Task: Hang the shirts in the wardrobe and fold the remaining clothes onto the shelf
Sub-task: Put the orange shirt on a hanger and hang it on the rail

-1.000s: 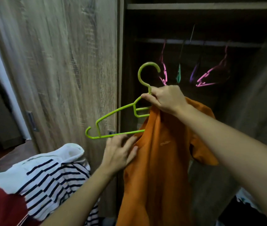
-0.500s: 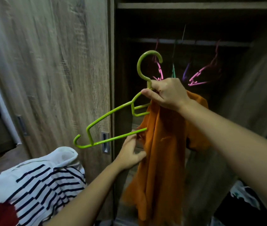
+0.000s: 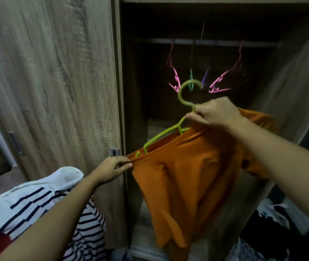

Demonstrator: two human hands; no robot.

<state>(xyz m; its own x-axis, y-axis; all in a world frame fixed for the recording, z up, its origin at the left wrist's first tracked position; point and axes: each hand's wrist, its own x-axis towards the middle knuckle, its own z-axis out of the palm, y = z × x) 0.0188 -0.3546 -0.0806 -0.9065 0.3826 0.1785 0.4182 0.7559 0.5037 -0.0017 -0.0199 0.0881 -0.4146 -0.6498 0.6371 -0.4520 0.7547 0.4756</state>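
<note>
Green plastic hanger (image 3: 168, 129) gripped by right hand (image 3: 215, 113); its 3 o'clock half hidden by orange fabric shirt (image 3: 183, 178), pinched by left hand (image 3: 112, 168).

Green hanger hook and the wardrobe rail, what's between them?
Head view: empty pink, teal and purple hangers dangle from the rail above the green hanger hook.

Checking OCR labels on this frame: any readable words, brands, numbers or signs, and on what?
No text can be read.
orange shirt: small pale mark on the chest, too blurred to tell whether it is lettering.
green hanger: no print visible.
wardrobe door: no label or sign visible.
striped top: stripes only, no print visible.
</note>
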